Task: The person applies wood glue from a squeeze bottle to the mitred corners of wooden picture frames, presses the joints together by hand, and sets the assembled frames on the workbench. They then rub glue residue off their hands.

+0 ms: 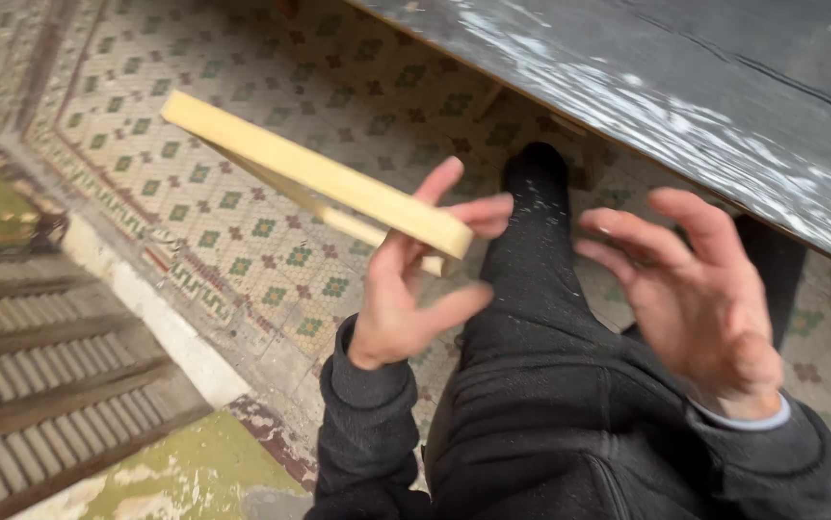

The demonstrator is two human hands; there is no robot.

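Observation:
My left hand point(406, 289) holds the near end of a pale wooden piece point(309, 173), a flat board with a thinner strip under it, which reaches up and to the left over the tiled floor. Fingers and thumb pinch its end. My right hand point(695, 289) hovers to the right of it, fingers spread and slightly blurred, holding nothing and not touching the wood. Both arms wear dark sleeves, and my dark trouser leg and shoe point(536, 183) show between the hands.
A dark, worn, paint-flecked tabletop point(724, 87) fills the upper right. Patterned green and cream floor tiles point(242, 241) lie below. At the left are ribbed metal steps point(39, 356) and a peeling green surface point(194, 472).

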